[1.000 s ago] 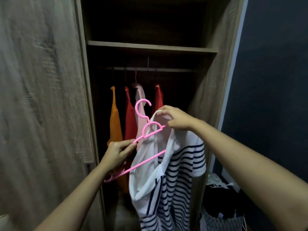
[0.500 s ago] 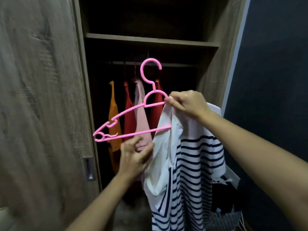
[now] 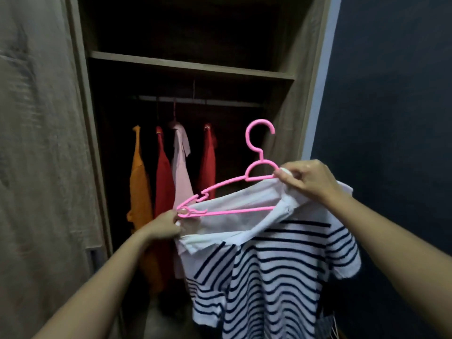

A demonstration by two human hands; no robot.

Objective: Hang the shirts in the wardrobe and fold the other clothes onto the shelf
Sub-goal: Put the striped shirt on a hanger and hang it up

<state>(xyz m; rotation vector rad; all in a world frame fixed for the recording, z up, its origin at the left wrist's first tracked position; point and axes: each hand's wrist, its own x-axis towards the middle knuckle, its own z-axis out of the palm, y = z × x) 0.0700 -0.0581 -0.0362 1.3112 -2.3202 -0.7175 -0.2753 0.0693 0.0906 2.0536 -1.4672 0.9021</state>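
In front of the open wardrobe: a white polo shirt with dark stripes (image 3: pixel 276 265) is held up on a pink plastic hanger (image 3: pixel 234 192), between two bare hands.
Shirt: its white collar is stretched wide, the hanger's lower bar passing inside the neck opening; the striped body hangs below, a sleeve drooping on each side.
Hanger: tilted, hook uppermost and to the right, its left tip low.
Left hand (image 3: pixel 162 226): fingers closed in a pinch on the hanger's left tip and the collar edge beside it.
Right hand (image 3: pixel 305 178): fingers curled tight, gripping the collar's right end against the hanger just below the hook's neck.
Wardrobe (image 3: pixel 190 67): a wooden shelf runs across above a rail (image 3: pixel 195 101); an orange garment (image 3: pixel 139 192), two red ones and a pale pink shirt (image 3: pixel 181 172) hang there, behind and left of the held shirt.
Surroundings: a wood-grain door (image 3: pixel 41 143) at left, a dark blue wall (image 3: pixel 391 118) at right.
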